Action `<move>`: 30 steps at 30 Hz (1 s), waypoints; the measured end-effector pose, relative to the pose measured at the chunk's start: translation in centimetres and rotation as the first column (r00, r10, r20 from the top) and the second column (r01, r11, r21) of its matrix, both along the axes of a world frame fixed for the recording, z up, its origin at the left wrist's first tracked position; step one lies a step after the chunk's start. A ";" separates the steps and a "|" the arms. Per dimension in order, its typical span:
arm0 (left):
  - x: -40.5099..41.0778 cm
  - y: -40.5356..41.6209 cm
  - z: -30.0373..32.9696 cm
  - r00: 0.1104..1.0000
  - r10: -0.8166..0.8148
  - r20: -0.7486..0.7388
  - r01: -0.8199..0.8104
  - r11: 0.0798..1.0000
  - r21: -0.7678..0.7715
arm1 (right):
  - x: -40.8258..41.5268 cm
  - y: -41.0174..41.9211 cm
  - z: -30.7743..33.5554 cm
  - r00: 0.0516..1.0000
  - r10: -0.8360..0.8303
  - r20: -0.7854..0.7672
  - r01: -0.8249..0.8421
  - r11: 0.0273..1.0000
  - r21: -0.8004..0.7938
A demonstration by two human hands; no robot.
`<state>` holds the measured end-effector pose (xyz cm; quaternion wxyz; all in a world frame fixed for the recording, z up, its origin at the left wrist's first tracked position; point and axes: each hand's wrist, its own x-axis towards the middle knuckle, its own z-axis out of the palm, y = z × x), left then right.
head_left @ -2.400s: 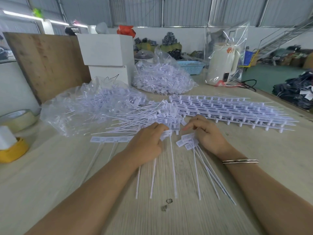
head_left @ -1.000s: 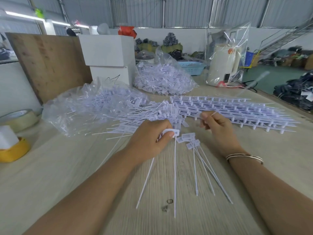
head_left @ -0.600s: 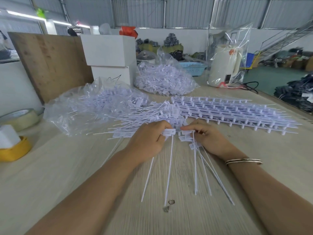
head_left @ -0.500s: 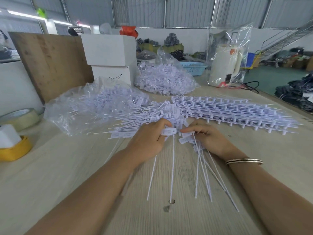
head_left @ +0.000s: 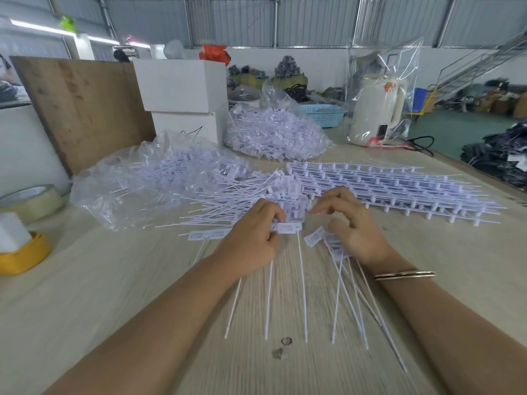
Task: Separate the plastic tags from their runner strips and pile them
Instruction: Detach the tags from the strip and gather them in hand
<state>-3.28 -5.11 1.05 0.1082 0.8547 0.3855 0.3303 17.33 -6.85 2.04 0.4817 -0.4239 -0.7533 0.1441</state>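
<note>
My left hand (head_left: 252, 240) pinches the head end of a short strip of white plastic tags (head_left: 288, 228), whose long thin tails run toward me across the table. My right hand (head_left: 352, 223) hovers just right of it with fingers loosely spread and nothing held, above a small bunch of loose separated tags (head_left: 342, 277). Behind my hands lies a heap of loose tags (head_left: 245, 196). To the right, stacked runner strips with tags attached (head_left: 393, 186) lie flat on the table.
Two clear plastic bags of tags (head_left: 148, 181) (head_left: 273, 135) sit behind the heap, in front of white boxes (head_left: 179, 89) and a wooden board (head_left: 82, 106). A tape roll (head_left: 31, 199) and yellow tape (head_left: 22, 252) are at the left. A bagged kettle (head_left: 376, 109) stands far right.
My right hand has let go of the tag it held by the bunch and lifted with fingers spread. My left hand keeps its hold on the strip.
</note>
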 end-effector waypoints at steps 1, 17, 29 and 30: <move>0.1 0.0 0.0 0.999 0.012 0.031 -0.012 1.000 -0.001 | -0.2 -0.2 0.1 0.994 0.008 0.106 -0.011 0.999 0.035; -0.8 0.2 0.5 0.999 0.033 0.018 -0.029 0.985 -0.172 | -0.7 -0.4 0.2 0.856 -0.240 0.457 0.047 0.918 0.394; -0.4 0.6 0.7 0.997 -0.065 0.045 0.060 0.993 0.100 | -0.9 0.3 -0.4 0.947 -0.071 0.313 0.027 0.990 0.141; -0.5 0.7 0.7 0.996 -0.063 0.057 0.058 0.995 0.085 | -0.8 0.3 -0.5 0.947 -0.070 0.312 0.023 0.988 0.152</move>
